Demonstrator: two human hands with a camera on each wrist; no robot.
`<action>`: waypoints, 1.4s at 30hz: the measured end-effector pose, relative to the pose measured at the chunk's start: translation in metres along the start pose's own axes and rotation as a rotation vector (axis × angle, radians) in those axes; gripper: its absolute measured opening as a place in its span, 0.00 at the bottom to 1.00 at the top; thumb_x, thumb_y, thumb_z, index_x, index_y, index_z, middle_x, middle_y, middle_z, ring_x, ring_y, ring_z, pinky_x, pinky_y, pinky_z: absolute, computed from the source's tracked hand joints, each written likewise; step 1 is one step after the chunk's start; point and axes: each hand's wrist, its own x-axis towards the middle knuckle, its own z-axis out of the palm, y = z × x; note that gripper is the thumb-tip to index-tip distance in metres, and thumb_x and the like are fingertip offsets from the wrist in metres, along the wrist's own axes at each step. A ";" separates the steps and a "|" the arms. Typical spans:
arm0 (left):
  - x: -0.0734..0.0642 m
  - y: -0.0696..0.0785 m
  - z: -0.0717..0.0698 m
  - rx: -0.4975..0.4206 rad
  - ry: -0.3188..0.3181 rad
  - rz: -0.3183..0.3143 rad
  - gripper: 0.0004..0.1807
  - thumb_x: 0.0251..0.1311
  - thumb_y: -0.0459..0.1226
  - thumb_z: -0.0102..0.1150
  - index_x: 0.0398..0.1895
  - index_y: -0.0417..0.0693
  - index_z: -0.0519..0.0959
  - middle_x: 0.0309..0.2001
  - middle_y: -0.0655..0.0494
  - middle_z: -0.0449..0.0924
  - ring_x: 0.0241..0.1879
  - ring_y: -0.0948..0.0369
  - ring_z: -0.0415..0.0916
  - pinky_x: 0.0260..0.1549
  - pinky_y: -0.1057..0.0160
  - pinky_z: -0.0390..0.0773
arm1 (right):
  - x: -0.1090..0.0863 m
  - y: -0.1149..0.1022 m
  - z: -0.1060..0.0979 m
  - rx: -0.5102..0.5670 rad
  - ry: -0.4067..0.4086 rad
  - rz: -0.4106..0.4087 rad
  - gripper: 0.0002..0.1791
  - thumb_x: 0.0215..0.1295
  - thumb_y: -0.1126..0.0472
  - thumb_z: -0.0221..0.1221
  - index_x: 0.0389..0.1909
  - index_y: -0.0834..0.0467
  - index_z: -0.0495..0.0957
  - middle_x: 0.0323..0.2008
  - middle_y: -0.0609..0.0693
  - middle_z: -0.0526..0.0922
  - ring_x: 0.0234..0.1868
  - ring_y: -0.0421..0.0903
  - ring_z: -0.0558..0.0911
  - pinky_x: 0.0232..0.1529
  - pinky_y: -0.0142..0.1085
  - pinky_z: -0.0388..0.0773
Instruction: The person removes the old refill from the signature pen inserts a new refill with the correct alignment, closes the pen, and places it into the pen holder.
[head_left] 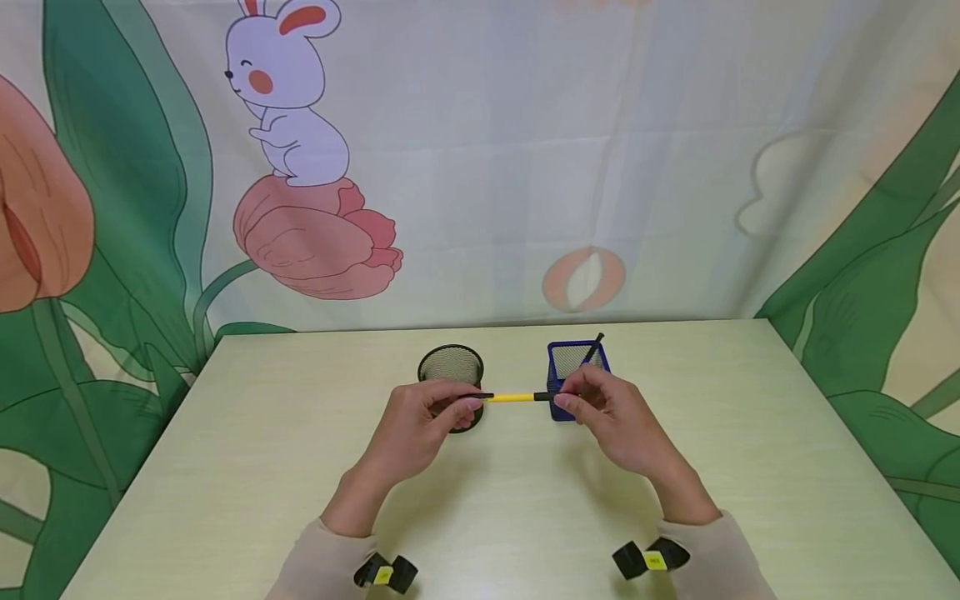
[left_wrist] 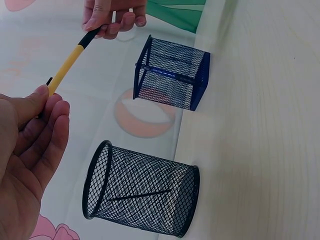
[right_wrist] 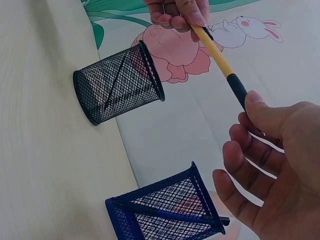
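Observation:
A yellow pen with a black grip and a black clip is held level between both hands, above the table and in front of the two mesh cups. My left hand pinches the clip end between thumb and fingers. At the black grip end, my right hand pinches it the same way, its other fingers spread in the right wrist view. Behind the left hand stands a round black mesh pen cup. A square blue mesh pen holder stands behind the right hand, with a dark pen leaning inside.
The pale wooden table ends at a back edge just behind the cups. Beyond it hangs a curtain printed with a rabbit, flowers and leaves.

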 end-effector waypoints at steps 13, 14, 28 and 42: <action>0.001 0.001 0.000 0.004 0.002 -0.005 0.07 0.67 0.34 0.67 0.44 0.49 0.89 0.33 0.57 0.86 0.29 0.63 0.84 0.35 0.67 0.87 | 0.000 -0.001 0.000 0.004 0.001 0.004 0.05 0.74 0.56 0.63 0.43 0.53 0.79 0.37 0.49 0.83 0.35 0.48 0.82 0.37 0.34 0.80; 0.000 0.001 0.000 0.002 0.001 -0.006 0.07 0.67 0.34 0.67 0.44 0.49 0.89 0.33 0.57 0.86 0.29 0.61 0.84 0.35 0.67 0.87 | 0.000 -0.001 0.000 0.004 0.001 0.004 0.05 0.74 0.56 0.63 0.43 0.53 0.79 0.37 0.49 0.83 0.35 0.48 0.82 0.37 0.34 0.80; 0.001 0.000 0.001 -0.005 0.003 -0.004 0.07 0.67 0.35 0.67 0.45 0.47 0.89 0.33 0.56 0.87 0.30 0.54 0.85 0.35 0.66 0.87 | 0.000 -0.001 0.000 0.002 -0.001 0.006 0.06 0.74 0.56 0.63 0.43 0.53 0.79 0.38 0.51 0.83 0.36 0.48 0.82 0.38 0.34 0.81; 0.000 0.000 0.001 -0.004 0.006 -0.007 0.07 0.66 0.33 0.68 0.44 0.49 0.89 0.33 0.57 0.87 0.30 0.49 0.86 0.34 0.66 0.87 | -0.001 -0.001 0.000 -0.005 0.002 0.001 0.06 0.73 0.56 0.64 0.44 0.53 0.79 0.38 0.50 0.84 0.36 0.49 0.82 0.37 0.33 0.80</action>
